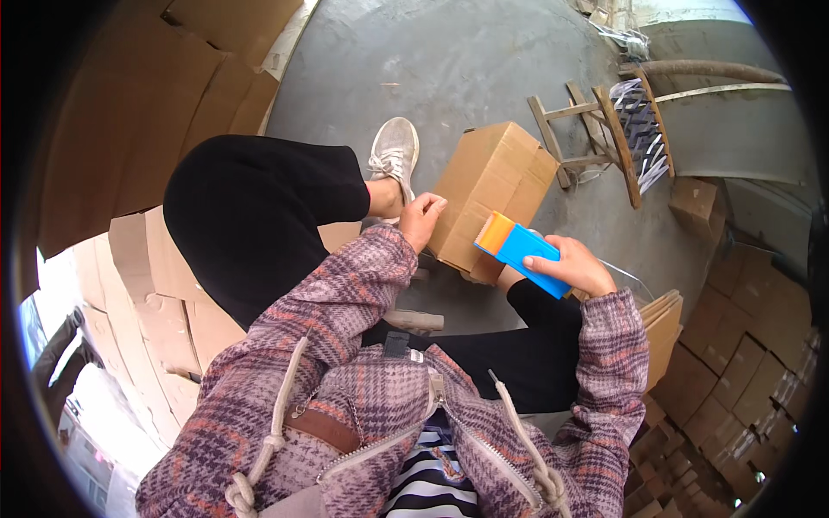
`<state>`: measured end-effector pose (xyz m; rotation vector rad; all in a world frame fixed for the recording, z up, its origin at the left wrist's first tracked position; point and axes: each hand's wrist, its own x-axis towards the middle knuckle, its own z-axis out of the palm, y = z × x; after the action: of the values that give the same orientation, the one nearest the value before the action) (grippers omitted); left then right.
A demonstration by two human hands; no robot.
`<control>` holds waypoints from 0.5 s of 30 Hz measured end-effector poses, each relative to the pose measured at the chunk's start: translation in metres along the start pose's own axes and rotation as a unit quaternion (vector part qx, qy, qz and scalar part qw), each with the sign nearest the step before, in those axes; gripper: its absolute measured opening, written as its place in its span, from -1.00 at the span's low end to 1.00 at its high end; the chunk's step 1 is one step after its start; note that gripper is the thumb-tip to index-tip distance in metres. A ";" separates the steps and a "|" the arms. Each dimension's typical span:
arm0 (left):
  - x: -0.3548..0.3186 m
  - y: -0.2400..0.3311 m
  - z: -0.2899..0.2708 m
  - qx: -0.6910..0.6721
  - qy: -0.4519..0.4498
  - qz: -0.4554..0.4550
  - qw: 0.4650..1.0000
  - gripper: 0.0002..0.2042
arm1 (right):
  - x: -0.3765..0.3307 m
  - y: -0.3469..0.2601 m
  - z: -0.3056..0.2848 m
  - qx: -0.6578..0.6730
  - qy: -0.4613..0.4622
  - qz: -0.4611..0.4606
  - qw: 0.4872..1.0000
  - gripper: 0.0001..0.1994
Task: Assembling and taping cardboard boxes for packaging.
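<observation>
A closed brown cardboard box stands tilted in view on the floor in front of me, between my feet. My right hand grips a flat blue plastic tool with an orange end, thumb on top and the other fingers beneath. That orange end is over the near right side of the box; whether it touches, I cannot tell. By the box's left edge is my left hand, its fingers curled and pressed together. Anything between those fingers is too small to make out.
A wooden stool with a woven strap seat lies on its side beyond the box. Stacked cartons fill the right, and large cardboard sheets rise at the left. Flattened cardboard leans by my right forearm. Grey concrete floor lies ahead.
</observation>
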<state>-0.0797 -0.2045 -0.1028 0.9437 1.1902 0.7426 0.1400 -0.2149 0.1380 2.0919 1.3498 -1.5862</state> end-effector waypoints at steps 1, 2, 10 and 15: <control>-0.003 0.001 0.004 0.020 0.007 0.018 1.000 -0.82 | 0.000 -0.002 -0.001 0.001 -0.006 0.000 1.000 -0.40; -0.005 0.002 0.007 0.032 0.010 0.016 0.999 -0.81 | 0.000 -0.002 -0.001 0.002 -0.011 0.000 1.000 -0.40; -0.006 -0.003 0.007 0.241 0.017 0.018 0.970 -0.75 | 0.003 -0.002 -0.001 -0.026 -0.007 0.005 1.000 -0.38; -0.007 0.019 -0.001 0.339 0.121 0.144 0.922 -0.65 | 0.003 0.006 0.004 -0.038 0.004 0.010 0.999 -0.39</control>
<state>-0.0825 -0.2025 -0.0830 1.6662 1.5921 0.6963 0.1421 -0.2189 0.1319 2.0647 1.3637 -1.4961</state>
